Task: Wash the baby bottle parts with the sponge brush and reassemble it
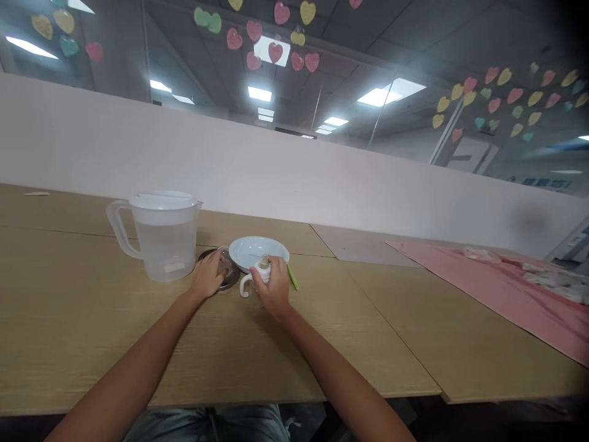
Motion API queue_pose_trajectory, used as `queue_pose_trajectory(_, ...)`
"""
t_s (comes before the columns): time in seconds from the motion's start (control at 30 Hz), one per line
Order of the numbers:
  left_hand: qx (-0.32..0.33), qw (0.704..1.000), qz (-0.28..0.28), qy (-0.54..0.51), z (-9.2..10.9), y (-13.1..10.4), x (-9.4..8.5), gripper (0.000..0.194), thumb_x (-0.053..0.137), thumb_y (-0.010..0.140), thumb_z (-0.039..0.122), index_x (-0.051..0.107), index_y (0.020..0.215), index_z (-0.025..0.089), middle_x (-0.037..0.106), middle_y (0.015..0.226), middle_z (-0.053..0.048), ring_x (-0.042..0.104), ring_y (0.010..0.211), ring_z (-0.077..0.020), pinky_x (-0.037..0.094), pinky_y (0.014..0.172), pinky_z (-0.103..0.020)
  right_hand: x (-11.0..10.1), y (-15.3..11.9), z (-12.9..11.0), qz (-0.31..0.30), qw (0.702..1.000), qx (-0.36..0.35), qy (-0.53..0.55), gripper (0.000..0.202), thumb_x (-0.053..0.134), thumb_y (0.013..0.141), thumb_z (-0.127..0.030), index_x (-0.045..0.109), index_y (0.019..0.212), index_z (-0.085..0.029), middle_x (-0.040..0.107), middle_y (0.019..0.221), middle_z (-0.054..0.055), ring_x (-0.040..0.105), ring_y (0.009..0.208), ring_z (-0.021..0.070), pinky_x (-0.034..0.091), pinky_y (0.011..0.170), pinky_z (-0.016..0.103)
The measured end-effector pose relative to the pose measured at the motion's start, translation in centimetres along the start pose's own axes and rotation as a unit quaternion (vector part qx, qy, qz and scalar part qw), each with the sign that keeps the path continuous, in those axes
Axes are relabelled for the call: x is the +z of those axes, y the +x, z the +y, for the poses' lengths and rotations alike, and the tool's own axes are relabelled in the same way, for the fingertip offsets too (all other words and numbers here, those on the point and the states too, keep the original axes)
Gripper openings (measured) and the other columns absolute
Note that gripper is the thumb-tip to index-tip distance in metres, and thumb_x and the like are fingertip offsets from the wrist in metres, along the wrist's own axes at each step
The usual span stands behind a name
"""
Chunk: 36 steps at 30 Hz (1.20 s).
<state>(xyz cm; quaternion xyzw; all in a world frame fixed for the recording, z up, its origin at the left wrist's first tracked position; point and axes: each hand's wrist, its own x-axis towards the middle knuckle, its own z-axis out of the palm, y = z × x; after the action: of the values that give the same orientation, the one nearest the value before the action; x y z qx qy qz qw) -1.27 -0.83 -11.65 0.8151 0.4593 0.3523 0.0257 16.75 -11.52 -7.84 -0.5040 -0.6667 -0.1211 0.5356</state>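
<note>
My right hand (276, 283) is closed around a baby bottle top (262, 270), which has a white collar, a pale teat pointing up and a curved white handle on its left. It sits low over the near edge of a pale blue plate (257, 242). My left hand (208, 274) reaches over a dark metal dish (229, 283), fingers bent around a clear rounded piece (225, 255) that they partly hide. Just right of my right hand lies a thin green stick-like tool (293, 279), its upper end by the plate.
A translucent lidded jug (168, 242) with liquid inside stands left of my left hand. On the right, a pink cloth (464, 276) covers part of the wooden table (221, 356), with crumpled white plastic (556, 282) on it. A white low wall (276, 172) runs behind.
</note>
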Motion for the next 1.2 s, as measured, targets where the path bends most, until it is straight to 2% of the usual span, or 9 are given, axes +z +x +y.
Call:
queue_pose_trajectory(0.17, -0.008, 0.998, -0.053, 0.037, 0.3, 0.1, -0.2, 0.043, 0.045, 0.082, 0.032, 0.044, 0.121, 0.015, 0.059, 0.113, -0.012, 0.05, 0.115, -0.0288, 0.038, 0.092, -0.041, 0.1, 0.1, 0.0, -0.005, 1.0, -0.007, 0.002, 0.028, 0.05, 0.087, -0.039, 0.053, 0.106, -0.019, 0.057, 0.096, 0.01, 0.051, 0.094, 0.0246, 0.042, 0.082, 0.041)
queue_pose_trajectory(0.37, 0.014, 0.996, 0.011, 0.089, 0.8, 0.0, -0.5, 0.04, 0.047, 0.081, 0.034, 0.05, 0.116, 0.014, 0.055, 0.114, -0.015, 0.049, 0.109, -0.0318, 0.036, 0.093, -0.043, 0.1, 0.1, -0.1, -0.01, 1.0, 0.0, 0.006, 0.029, 0.05, 0.087, -0.04, 0.053, 0.106, -0.019, 0.057, 0.096, 0.01, 0.051, 0.091, 0.0243, 0.042, 0.082, 0.041)
queue_pose_trajectory(0.53, -0.023, 0.992, 0.041, 0.12, 1.1, -0.2, -0.5, 0.042, 0.048, 0.081, 0.036, 0.051, 0.117, 0.015, 0.049, 0.115, -0.015, 0.047, 0.105, -0.0325, 0.038, 0.09, -0.044, 0.0, 0.0, 0.0, -0.014, 1.0, 0.0, 0.007, 0.031, 0.049, 0.087, -0.041, 0.053, 0.108, -0.019, 0.057, 0.097, 0.01, 0.051, 0.094, 0.0249, 0.042, 0.083, 0.042)
queue_pose_trajectory(0.73, -0.063, 0.997, 0.048, 0.019, 1.0, 0.0, -0.4, 0.031, 0.044, 0.082, 0.026, 0.048, 0.108, 0.011, 0.055, 0.105, -0.015, 0.052, 0.103, -0.0292, 0.042, 0.089, -0.042, -0.1, -0.1, 0.1, -0.024, 1.0, 0.0, 0.013, 0.031, 0.046, 0.09, -0.043, 0.052, 0.109, -0.02, 0.057, 0.099, 0.01, 0.052, 0.095, 0.024, 0.042, 0.086, 0.042)
queue_pose_trajectory(0.83, -0.078, 0.991, 0.107, -0.018, 1.3, 0.4, -1.2, 0.033, 0.046, 0.081, 0.028, 0.046, 0.109, 0.01, 0.055, 0.104, -0.015, 0.053, 0.101, -0.0291, 0.044, 0.088, -0.042, -0.1, -0.2, 0.1, -0.018, 1.0, 0.011, 0.014, 0.032, 0.041, 0.092, -0.041, 0.051, 0.113, -0.018, 0.057, 0.103, 0.01, 0.052, 0.099, 0.0237, 0.041, 0.088, 0.041)
queue_pose_trajectory(0.93, -0.084, 0.965, 0.241, -0.066, 2.3, 0.5, -2.8, 0.034, 0.048, 0.08, 0.031, 0.044, 0.109, 0.012, 0.053, 0.104, -0.014, 0.052, 0.102, -0.0283, 0.044, 0.089, -0.043, -0.2, -0.2, 0.2, 0.036, 0.999, 0.024, 0.016, 0.041, 0.04, 0.091, -0.038, 0.043, 0.124, -0.015, 0.052, 0.115, 0.015, 0.049, 0.108, 0.0246, 0.042, 0.091, 0.042)
queue_pose_trajectory(1.07, 0.017, 0.913, 0.383, -0.139, 4.8, -0.3, -4.3, 0.032, 0.048, 0.082, 0.03, 0.04, 0.109, 0.016, 0.05, 0.113, -0.013, 0.049, 0.112, -0.0247, 0.044, 0.093, -0.041, -0.5, -0.1, 0.4, 0.074, 0.995, -0.063, -0.023, 0.054, 0.048, 0.086, -0.038, 0.034, 0.133, -0.014, 0.048, 0.125, 0.018, 0.046, 0.118, 0.0291, 0.039, 0.096, 0.049)
queue_pose_trajectory(1.13, 0.097, 0.909, 0.378, -0.149, 6.3, -1.0, -4.3, 0.031, 0.052, 0.08, 0.03, 0.039, 0.105, 0.018, 0.051, 0.112, -0.013, 0.051, 0.111, -0.0241, 0.045, 0.093, -0.043, -0.5, 0.1, 0.6, 0.066, 0.987, -0.135, -0.054, 0.06, 0.051, 0.084, -0.038, 0.031, 0.136, -0.016, 0.05, 0.127, 0.018, 0.047, 0.119, 0.0305, 0.036, 0.1, 0.053)
queue_pose_trajectory(1.2, 0.203, 0.916, 0.318, -0.137, 7.6, -1.8, -3.7, 0.029, 0.057, 0.077, 0.031, 0.041, 0.099, 0.021, 0.056, 0.108, -0.011, 0.055, 0.105, -0.0233, 0.048, 0.09, -0.043, -0.5, 0.3, 0.7, 0.055, 0.977, -0.196, -0.064, 0.062, 0.048, 0.085, -0.037, 0.026, 0.139, -0.017, 0.051, 0.128, 0.018, 0.049, 0.119, 0.0298, 0.034, 0.102, 0.055)
